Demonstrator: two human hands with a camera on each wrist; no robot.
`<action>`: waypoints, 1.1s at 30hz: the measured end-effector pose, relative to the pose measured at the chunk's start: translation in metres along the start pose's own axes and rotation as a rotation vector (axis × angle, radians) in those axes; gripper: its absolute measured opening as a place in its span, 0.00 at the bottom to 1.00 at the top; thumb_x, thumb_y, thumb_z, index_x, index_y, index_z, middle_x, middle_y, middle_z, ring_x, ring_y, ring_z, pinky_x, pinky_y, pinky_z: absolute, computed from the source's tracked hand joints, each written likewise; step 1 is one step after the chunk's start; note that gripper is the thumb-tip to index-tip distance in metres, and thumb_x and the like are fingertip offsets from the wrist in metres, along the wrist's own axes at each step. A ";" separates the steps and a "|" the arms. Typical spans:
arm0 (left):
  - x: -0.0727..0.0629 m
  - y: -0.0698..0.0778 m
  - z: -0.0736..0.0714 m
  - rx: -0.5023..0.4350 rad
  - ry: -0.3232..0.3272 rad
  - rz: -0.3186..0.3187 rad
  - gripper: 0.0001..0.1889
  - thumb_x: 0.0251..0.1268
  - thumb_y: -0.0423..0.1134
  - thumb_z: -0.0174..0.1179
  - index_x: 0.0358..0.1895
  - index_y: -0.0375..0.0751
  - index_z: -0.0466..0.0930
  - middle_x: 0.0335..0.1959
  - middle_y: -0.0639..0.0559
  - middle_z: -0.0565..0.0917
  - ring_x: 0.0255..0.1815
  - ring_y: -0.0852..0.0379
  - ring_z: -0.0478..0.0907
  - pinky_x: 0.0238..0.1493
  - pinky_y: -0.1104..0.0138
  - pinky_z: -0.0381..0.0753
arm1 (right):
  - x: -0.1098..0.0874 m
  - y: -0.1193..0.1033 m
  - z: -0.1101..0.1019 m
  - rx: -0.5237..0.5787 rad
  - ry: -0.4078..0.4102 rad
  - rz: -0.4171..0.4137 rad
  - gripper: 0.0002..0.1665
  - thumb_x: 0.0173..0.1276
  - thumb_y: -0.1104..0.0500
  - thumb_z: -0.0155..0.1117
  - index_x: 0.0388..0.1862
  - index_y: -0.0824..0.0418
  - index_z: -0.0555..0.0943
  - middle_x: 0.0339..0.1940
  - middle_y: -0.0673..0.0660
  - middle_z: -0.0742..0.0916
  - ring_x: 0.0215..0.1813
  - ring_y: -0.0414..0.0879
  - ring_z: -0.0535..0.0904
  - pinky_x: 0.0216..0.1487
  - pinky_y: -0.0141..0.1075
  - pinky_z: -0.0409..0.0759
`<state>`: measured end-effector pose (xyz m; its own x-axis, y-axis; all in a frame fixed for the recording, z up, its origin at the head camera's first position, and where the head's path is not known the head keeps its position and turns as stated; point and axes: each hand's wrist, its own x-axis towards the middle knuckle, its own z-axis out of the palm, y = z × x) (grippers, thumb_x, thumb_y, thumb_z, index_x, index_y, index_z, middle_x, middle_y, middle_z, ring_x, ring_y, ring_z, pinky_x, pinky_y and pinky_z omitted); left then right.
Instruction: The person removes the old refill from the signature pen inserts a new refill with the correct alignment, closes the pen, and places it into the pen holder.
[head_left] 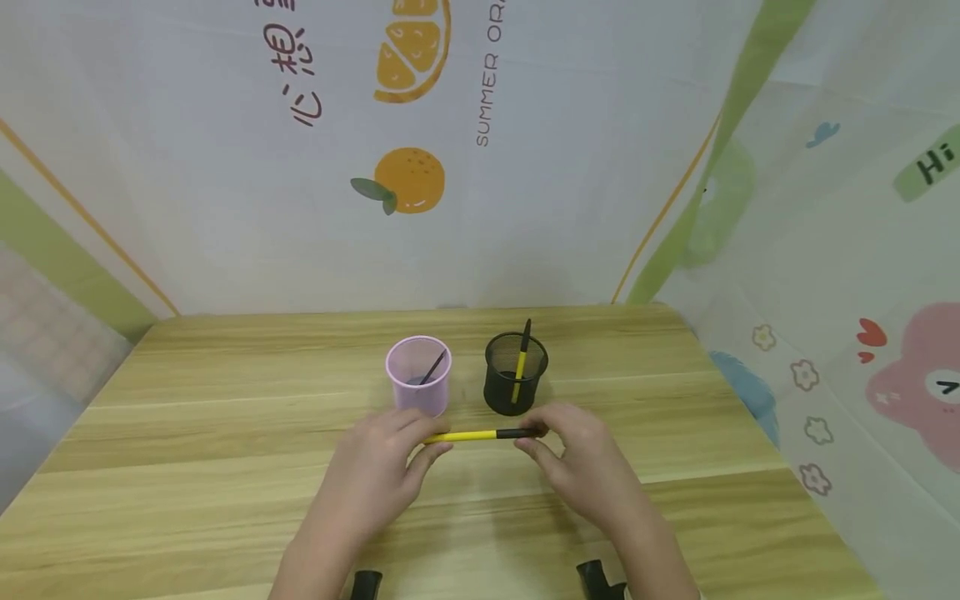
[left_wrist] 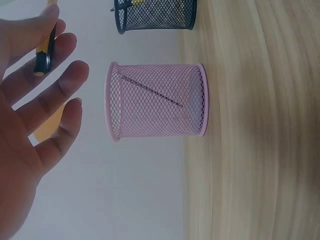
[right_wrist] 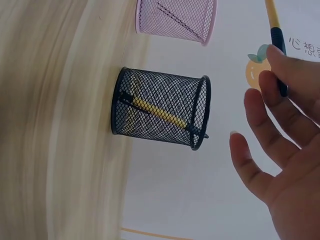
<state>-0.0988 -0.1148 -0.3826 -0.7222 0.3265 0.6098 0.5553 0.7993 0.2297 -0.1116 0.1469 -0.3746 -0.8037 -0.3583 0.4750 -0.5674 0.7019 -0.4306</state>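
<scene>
A yellow pen with a black section (head_left: 472, 435) is held level above the table by both hands. My left hand (head_left: 386, 454) pinches its yellow end between thumb and fingers. At the black end, my right hand (head_left: 576, 450) pinches it the same way. In the left wrist view, the pen's left tip (left_wrist: 43, 61) also shows black. Just beyond the left hand stands a pink mesh pen holder (head_left: 422, 402) with a thin dark stick (head_left: 432, 367) leaning inside. Behind the right hand is a black mesh pen holder (right_wrist: 160, 85) containing another yellow-and-black pen (right_wrist: 159, 112).
The wood-grain table (head_left: 225, 467) ends at a white printed curtain (head_left: 540, 225) behind the holders. Another printed sheet (head_left: 840, 333) hangs along the right side. Two black objects (head_left: 366, 585) lie by the forearms at the bottom of the head view.
</scene>
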 end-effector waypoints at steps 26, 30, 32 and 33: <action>-0.002 0.008 -0.010 0.005 -0.160 -0.120 0.11 0.73 0.38 0.67 0.30 0.53 0.79 0.25 0.68 0.74 0.30 0.68 0.69 0.42 0.62 0.80 | 0.002 -0.006 -0.001 0.094 -0.169 0.027 0.05 0.75 0.60 0.70 0.44 0.50 0.83 0.40 0.39 0.83 0.41 0.31 0.78 0.46 0.32 0.84; 0.000 0.007 -0.011 -0.014 -0.188 -0.137 0.13 0.75 0.38 0.65 0.28 0.53 0.76 0.24 0.67 0.72 0.29 0.66 0.67 0.38 0.63 0.77 | 0.004 -0.009 -0.002 0.069 -0.181 0.046 0.09 0.72 0.61 0.73 0.43 0.48 0.82 0.38 0.38 0.84 0.40 0.30 0.78 0.49 0.36 0.83; 0.002 0.007 -0.011 -0.025 -0.202 -0.156 0.10 0.76 0.41 0.65 0.31 0.54 0.78 0.25 0.67 0.75 0.30 0.67 0.70 0.38 0.64 0.78 | 0.006 -0.010 -0.003 0.070 -0.185 0.059 0.10 0.71 0.62 0.74 0.43 0.48 0.82 0.37 0.37 0.84 0.40 0.30 0.78 0.49 0.37 0.83; 0.002 0.007 -0.011 -0.033 -0.205 -0.163 0.08 0.75 0.43 0.66 0.34 0.53 0.80 0.27 0.66 0.78 0.31 0.67 0.73 0.38 0.64 0.79 | 0.007 -0.010 -0.003 0.072 -0.188 0.066 0.10 0.71 0.62 0.74 0.43 0.48 0.83 0.37 0.37 0.84 0.40 0.30 0.78 0.49 0.37 0.83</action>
<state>-0.0923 -0.1141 -0.3716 -0.8698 0.2930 0.3970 0.4356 0.8340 0.3388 -0.1109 0.1393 -0.3651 -0.8548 -0.4265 0.2957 -0.5188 0.6840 -0.5129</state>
